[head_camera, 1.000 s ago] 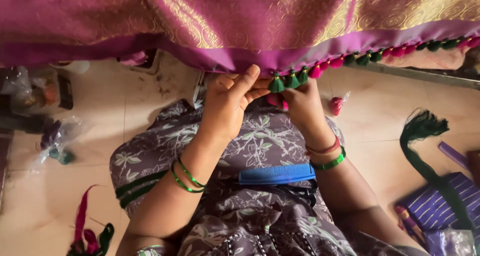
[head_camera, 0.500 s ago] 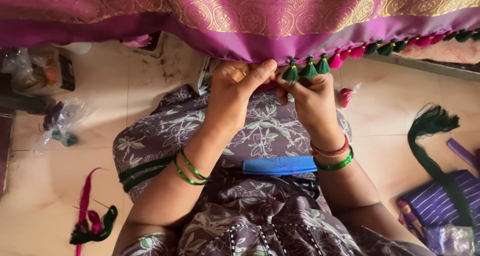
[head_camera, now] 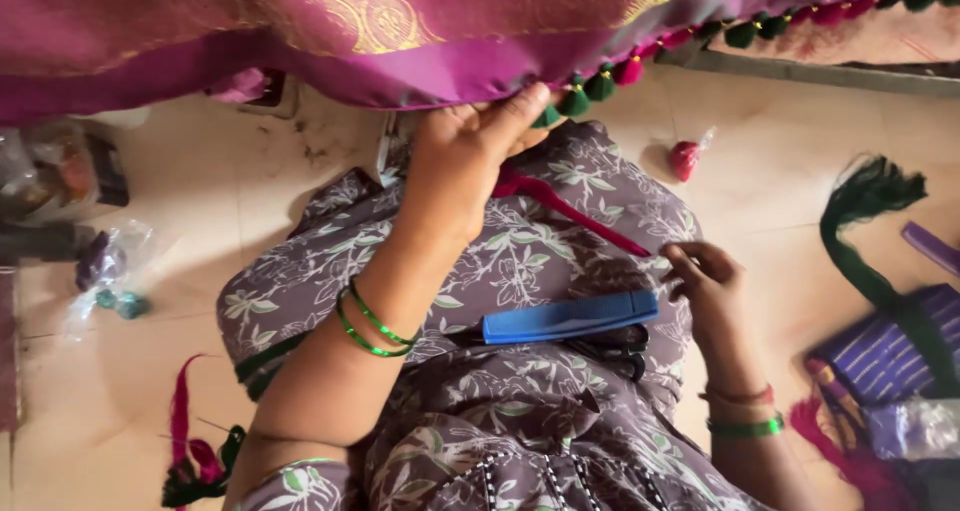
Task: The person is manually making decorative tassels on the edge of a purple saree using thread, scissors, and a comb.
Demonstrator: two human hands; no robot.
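Note:
My left hand (head_camera: 462,163) pinches the lower edge of a magenta and gold cloth (head_camera: 380,31) that hangs across the top. Green and pink tassels (head_camera: 600,81) dangle along that edge, just right of my thumb. My right hand (head_camera: 708,286) rests low on my lap, fingertips closed on the end of a pink thread strand (head_camera: 575,211) that runs up to the cloth edge. A blue comb (head_camera: 570,318) lies across my lap on the grey floral dress, with black scissors (head_camera: 615,351) just under it.
A green thread bundle (head_camera: 870,231) and a purple striped pouch (head_camera: 890,356) lie on the floor at right. A small red wrapped ball (head_camera: 685,158) sits near my knee. Plastic bags with beads (head_camera: 105,276) are at left, pink and green thread scraps (head_camera: 195,451) bottom left.
My right hand has dropped from the tassel edge down to my lap, drawing a pink thread out. The left hand stays at the cloth edge. The view has shifted left and down.

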